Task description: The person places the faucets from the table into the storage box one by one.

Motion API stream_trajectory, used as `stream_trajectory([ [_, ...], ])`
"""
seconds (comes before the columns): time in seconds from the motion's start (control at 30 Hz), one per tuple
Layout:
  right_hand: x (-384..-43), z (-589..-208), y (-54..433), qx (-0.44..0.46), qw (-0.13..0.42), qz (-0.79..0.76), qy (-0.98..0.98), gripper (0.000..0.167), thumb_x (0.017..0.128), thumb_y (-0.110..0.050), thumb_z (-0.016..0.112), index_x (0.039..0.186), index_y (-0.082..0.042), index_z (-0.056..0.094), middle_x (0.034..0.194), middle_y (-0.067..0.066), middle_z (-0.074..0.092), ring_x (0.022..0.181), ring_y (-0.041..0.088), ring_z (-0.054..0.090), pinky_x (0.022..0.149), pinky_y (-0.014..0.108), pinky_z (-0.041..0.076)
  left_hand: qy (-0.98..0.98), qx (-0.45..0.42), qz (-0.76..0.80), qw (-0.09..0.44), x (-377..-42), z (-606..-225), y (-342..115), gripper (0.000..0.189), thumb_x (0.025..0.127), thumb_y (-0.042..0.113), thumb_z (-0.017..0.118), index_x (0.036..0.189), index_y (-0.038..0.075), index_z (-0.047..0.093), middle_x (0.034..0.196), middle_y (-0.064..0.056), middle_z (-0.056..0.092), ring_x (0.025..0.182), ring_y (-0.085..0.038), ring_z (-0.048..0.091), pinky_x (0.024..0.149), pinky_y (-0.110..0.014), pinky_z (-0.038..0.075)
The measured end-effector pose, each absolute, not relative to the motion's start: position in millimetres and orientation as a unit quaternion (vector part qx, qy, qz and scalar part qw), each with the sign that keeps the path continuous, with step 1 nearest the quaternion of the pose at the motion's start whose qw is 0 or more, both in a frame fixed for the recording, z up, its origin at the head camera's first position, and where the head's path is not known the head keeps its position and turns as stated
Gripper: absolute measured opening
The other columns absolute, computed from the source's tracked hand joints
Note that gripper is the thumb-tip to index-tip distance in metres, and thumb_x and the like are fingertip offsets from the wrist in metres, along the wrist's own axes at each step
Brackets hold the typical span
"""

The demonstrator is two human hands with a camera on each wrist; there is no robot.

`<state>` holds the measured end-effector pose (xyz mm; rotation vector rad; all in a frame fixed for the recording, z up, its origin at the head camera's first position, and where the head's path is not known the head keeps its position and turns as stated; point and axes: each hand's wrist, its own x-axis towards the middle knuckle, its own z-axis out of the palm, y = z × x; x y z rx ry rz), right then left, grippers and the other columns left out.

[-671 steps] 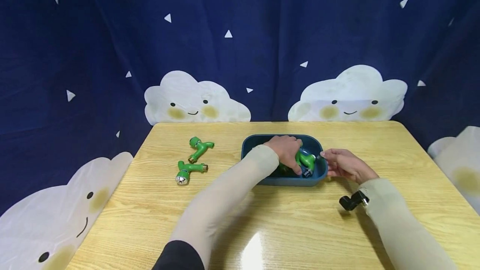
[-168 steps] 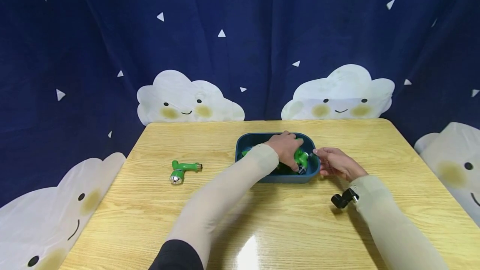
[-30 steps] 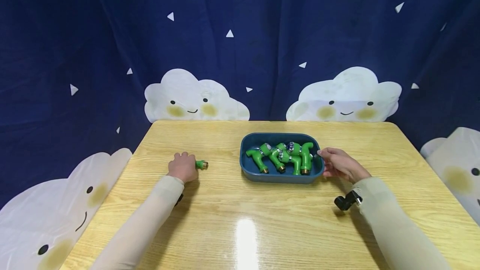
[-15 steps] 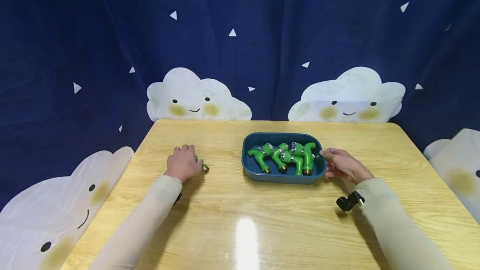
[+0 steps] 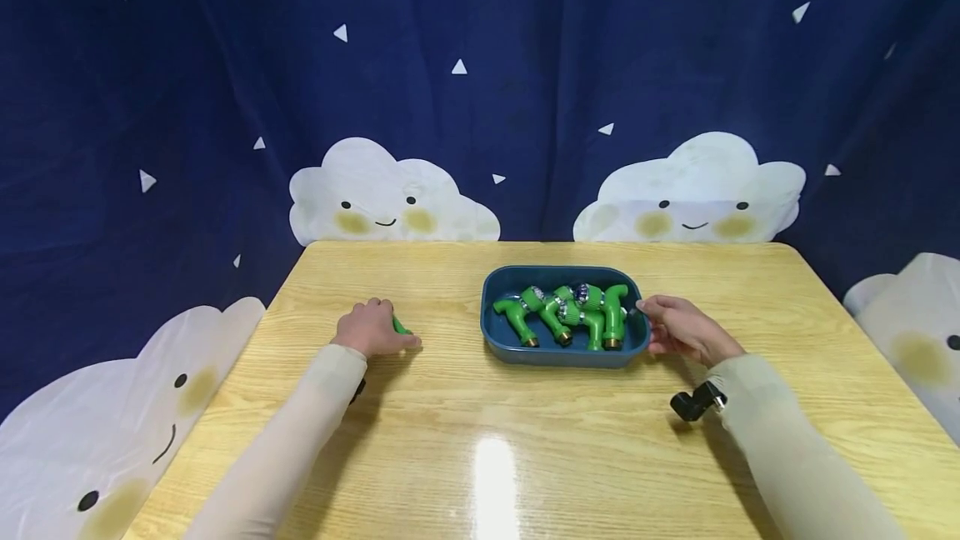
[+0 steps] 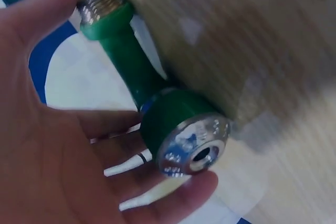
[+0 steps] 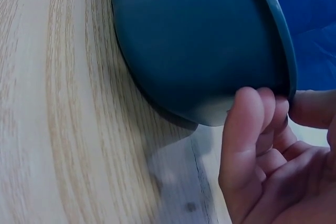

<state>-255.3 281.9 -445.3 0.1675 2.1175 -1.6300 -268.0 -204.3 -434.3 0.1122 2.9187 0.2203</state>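
In the head view my left hand (image 5: 375, 330) is low over the left part of the wooden table, around a green tap (image 5: 400, 327) that it mostly hides. Seen from the left wrist, the thumb lies at the tap's brass threaded end (image 6: 100, 4), while the fingers (image 6: 181, 198) curl behind its green body and chrome-faced knob (image 6: 194, 145). My right hand (image 5: 692, 332) pinches the right end of a dark blue plastic box (image 5: 558, 357), thumb at the rim and fingertips on the outer wall. Inside the box lie several similar green taps (image 5: 517, 319).
The box stands on the light wood table (image 5: 570, 457) toward its far side. A dark blue curtain (image 5: 525, 90) with white clouds hangs behind the table. A small black wrist camera (image 5: 697, 401) juts from the right wrist.
Several seconds ago the left hand was in the box; now it is around the tap at left. Over the last second its thumb has stretched out over the threaded end. The right hand stays put.
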Motion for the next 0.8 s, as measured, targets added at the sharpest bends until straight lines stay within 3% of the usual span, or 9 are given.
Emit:
stream_trajectory([
  [0.2, -256, -444, 280, 0.062, 0.232, -0.587, 0.773, 0.028, 0.107, -0.030, 0.041, 0.111, -0.004, 0.047, 0.077, -0.004, 0.058, 0.064, 0.007, 0.060, 0.063, 0.024, 0.059, 0.979, 0.061, 0.065, 0.183, -280, -424, -204, 0.057, 0.073, 0.055, 0.082, 0.100, 0.010, 0.060, 0.100, -0.009, 0.063, 0.089, -0.027, 0.061, 0.074, -0.042, 0.053],
  [0.37, -255, -443, 280, 0.064, 0.229, -0.587, 0.774, 0.029, 0.107, -0.031, 0.041, 0.111, -0.003, 0.047, 0.076, -0.004, 0.059, 0.063, 0.007, 0.061, 0.063, 0.024, 0.059, 0.969, 0.052, 0.043, 0.237, -286, -413, -198, 0.071, 0.073, 0.052, 0.084, 0.120, 0.004, 0.062, 0.132, -0.019, 0.061, 0.116, -0.039, 0.062, 0.092, -0.051, 0.055],
  [0.53, -253, -443, 281, 0.066, 0.226, -0.580, 0.780, 0.028, 0.107, -0.031, 0.042, 0.110, -0.004, 0.048, 0.074, -0.006, 0.058, 0.063, 0.005, 0.059, 0.057, 0.020, 0.055, 0.966, 0.039, 0.014, 0.257, -287, -411, -192, 0.093, 0.071, 0.054, 0.084, 0.139, 0.000, 0.048, 0.144, -0.023, 0.049, 0.125, -0.042, 0.055, 0.100, -0.052, 0.051],
  [0.8, -254, -443, 280, 0.068, 0.224, -0.570, 0.787, 0.030, 0.107, -0.033, 0.041, 0.112, -0.004, 0.049, 0.078, -0.004, 0.058, 0.066, 0.005, 0.059, 0.059, 0.020, 0.056, 0.974, 0.058, -0.016, 0.220, -284, -417, -189, 0.086, 0.072, 0.051, 0.085, 0.130, -0.002, 0.049, 0.130, -0.019, 0.053, 0.108, -0.035, 0.059, 0.093, -0.048, 0.054],
])
